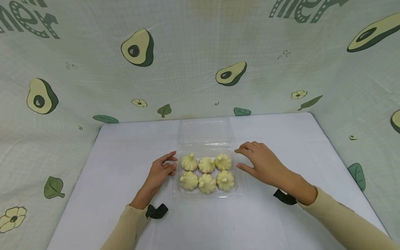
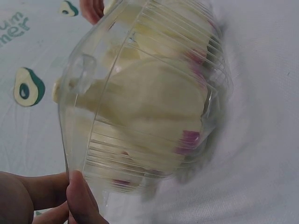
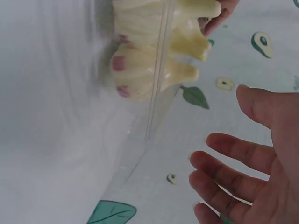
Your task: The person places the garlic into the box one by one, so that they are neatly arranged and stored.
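Observation:
A clear plastic clamshell box point(image 1: 207, 195) lies on the table with its lid point(image 1: 205, 132) folded back, away from me. Several pale garlic bulbs point(image 1: 207, 183) sit inside in two rows, their stems pointing up; the left wrist view shows purple patches low on a bulb point(image 2: 154, 102). My left hand point(image 1: 160, 172) is at the box's left side, thumb and fingers pinching the rim. Off the right side, my right hand point(image 1: 262, 163) hovers with fingers spread and relaxed, holding nothing. In the right wrist view its fingertips point(image 3: 219, 140) are apart from the rim.
A white cloth covers the table point(image 1: 125, 146). Behind and beside it hangs a pale curtain point(image 1: 187, 69) printed with avocados, leaves and flowers. Black straps point(image 1: 157, 211) show at both wrists, below beige sleeves point(image 1: 126, 227).

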The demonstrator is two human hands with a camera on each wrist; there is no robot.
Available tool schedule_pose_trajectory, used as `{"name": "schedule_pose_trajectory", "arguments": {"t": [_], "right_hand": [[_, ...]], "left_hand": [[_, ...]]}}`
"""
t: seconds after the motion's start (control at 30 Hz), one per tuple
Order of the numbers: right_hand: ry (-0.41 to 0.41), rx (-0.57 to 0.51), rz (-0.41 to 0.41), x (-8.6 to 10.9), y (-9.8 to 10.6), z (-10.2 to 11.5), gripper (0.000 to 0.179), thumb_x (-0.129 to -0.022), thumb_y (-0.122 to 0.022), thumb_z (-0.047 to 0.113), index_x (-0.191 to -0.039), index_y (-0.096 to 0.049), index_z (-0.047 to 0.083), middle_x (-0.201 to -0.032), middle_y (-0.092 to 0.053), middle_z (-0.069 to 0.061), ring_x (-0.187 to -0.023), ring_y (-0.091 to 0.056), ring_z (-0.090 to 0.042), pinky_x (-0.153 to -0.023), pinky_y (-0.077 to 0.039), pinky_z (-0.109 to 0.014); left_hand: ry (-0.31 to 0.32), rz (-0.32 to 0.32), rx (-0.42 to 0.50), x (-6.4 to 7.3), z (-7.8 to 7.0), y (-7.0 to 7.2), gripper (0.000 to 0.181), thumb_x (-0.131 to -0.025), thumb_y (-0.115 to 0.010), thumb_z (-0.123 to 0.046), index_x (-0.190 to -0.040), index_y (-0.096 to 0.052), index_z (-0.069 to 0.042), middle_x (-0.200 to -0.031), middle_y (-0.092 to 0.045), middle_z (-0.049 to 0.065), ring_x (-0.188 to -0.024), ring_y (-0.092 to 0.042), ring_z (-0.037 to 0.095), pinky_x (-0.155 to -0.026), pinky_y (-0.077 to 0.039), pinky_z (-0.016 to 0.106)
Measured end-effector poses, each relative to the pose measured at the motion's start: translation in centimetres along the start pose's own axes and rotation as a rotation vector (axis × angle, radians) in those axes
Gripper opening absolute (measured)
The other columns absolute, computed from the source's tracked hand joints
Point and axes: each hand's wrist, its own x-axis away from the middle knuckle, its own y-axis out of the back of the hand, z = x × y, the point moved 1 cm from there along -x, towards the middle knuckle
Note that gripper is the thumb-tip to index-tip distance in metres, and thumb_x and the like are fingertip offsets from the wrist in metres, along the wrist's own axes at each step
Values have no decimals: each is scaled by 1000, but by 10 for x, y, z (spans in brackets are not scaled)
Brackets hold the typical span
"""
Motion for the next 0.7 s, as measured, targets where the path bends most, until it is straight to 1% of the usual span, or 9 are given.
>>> {"name": "schedule_pose_trajectory", "arguments": {"t": [0.23, 0.43, 0.53, 0.7], "right_hand": [[-126, -8, -42, -8, -4, -23, 46, -97, -79, 27, -132, -69, -1, -128, -68, -19, -118, -63, -41, -100, -50, -61], [-217, -33, -61, -16, -11, -40, 50, -100, -76, 27, -137, -65, -4, -131, -66, -25, -122, -61, -46, -101, -48, -63], [-253, -40, -58, -20, -14, -46, 51, -101, -75, 27, -139, -63, -5, -133, -64, -27, -123, -60, -47, -102, -48, -64], [-288, -45, -34, -26, -20, -52, 53, -103, -71, 28, -142, -59, -7, -137, -61, -30, -127, -57, -50, -103, -46, -67]], "left_hand": [[3, 6, 0, -1, 1, 0, 55, -104, -60, 4, -157, -48, -2, -134, -56, 22, -83, -62, 4, -70, -56, 18], [7, 2, 0, -1, 0, 0, 55, -104, -60, 4, -157, -48, -2, -134, -57, 21, -82, -61, 4, -70, -56, 18], [6, 2, 0, -1, 0, 0, 55, -104, -60, 4, -157, -48, -2, -134, -56, 21, -81, -61, 4, -70, -56, 18], [-2, 2, 6, 1, 1, 1, 55, -104, -60, 4, -157, -48, 0, -134, -56, 24, -80, -61, 4, -69, -55, 18]]}}
